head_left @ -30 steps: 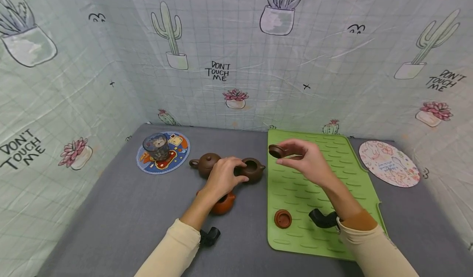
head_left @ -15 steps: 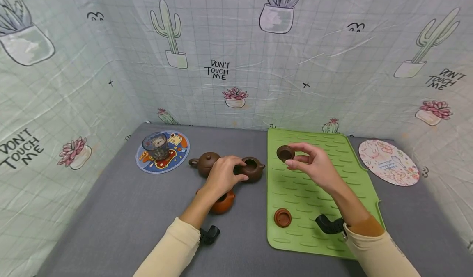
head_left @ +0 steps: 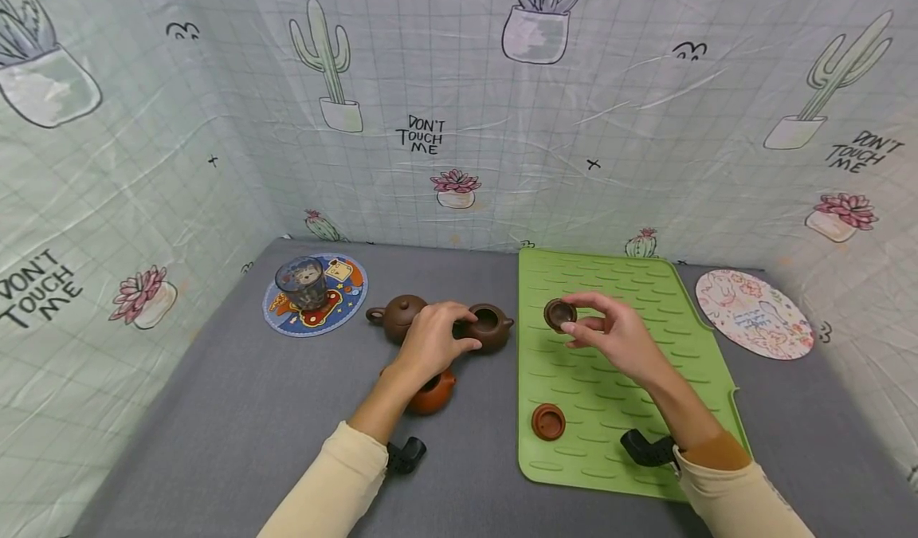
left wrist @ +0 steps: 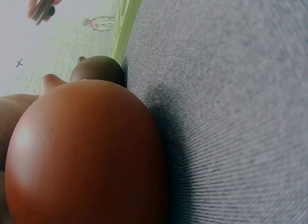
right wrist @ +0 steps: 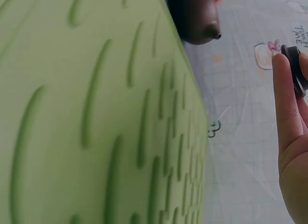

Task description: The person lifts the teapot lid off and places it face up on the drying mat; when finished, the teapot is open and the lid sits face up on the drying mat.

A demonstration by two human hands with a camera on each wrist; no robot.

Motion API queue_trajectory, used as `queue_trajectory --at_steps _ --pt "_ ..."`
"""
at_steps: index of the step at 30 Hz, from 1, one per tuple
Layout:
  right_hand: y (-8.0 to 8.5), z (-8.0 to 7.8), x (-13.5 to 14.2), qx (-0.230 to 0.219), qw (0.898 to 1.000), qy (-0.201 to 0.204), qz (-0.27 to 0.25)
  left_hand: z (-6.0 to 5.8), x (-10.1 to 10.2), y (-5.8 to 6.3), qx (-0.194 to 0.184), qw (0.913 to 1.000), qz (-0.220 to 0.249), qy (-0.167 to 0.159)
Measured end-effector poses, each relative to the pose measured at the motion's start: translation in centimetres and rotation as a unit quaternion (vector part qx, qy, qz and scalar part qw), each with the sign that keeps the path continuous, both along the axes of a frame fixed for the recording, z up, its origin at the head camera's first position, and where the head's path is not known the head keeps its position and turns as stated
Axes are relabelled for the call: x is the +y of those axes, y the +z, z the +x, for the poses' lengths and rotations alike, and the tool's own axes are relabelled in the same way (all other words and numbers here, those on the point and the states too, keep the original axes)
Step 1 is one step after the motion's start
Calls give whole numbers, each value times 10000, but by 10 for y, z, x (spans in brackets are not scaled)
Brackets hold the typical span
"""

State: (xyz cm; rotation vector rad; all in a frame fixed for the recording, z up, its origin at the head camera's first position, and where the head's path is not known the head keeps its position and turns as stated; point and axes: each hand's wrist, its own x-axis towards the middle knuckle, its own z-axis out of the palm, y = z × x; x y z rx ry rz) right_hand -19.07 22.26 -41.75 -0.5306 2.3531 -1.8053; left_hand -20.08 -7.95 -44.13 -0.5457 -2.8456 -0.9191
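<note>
My left hand point(head_left: 435, 335) holds an open dark brown teapot point(head_left: 491, 329) at its handle side, which the fingers mostly hide. My right hand point(head_left: 610, 331) pinches a small dark brown teapot lid point(head_left: 560, 315) above the green mat, its hollow underside facing up toward the head view. In the right wrist view that lid point(right wrist: 294, 70) sits edge-on between thumb and fingers. Partly under my left forearm stands an orange-brown teapot point(head_left: 433, 394) without a lid; its round body point(left wrist: 86, 156) fills much of the left wrist view. Its likely match, a reddish-brown lid point(head_left: 548, 422), lies underside up on the mat.
A lidded brown teapot point(head_left: 403, 319) stands just left of my left hand. Farther left, a dark glass point(head_left: 304, 284) rests on a round blue coaster point(head_left: 353, 303). The green mat point(head_left: 595, 442) lies to the right, with a pink patterned round coaster point(head_left: 755, 315) beyond it.
My right hand has moved slightly right and down, tilting the dark brown lid so that its underside faces the head camera. My left hand has stayed at the open teapot.
</note>
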Motion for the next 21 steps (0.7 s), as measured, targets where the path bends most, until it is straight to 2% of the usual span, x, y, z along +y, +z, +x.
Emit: queue_trajectory --at_steps 7,14,21 --pt "-11 1 0 -355 9983 30 453 -1 -1 0 -10 10000 12 -2" --pt "-23 -2 -6 -24 9927 277 1176 -1 -1 -1 76 10000 33 -17" --pt "-30 1 -12 -26 9862 470 1585 -2 -2 -2 52 10000 7 -34"
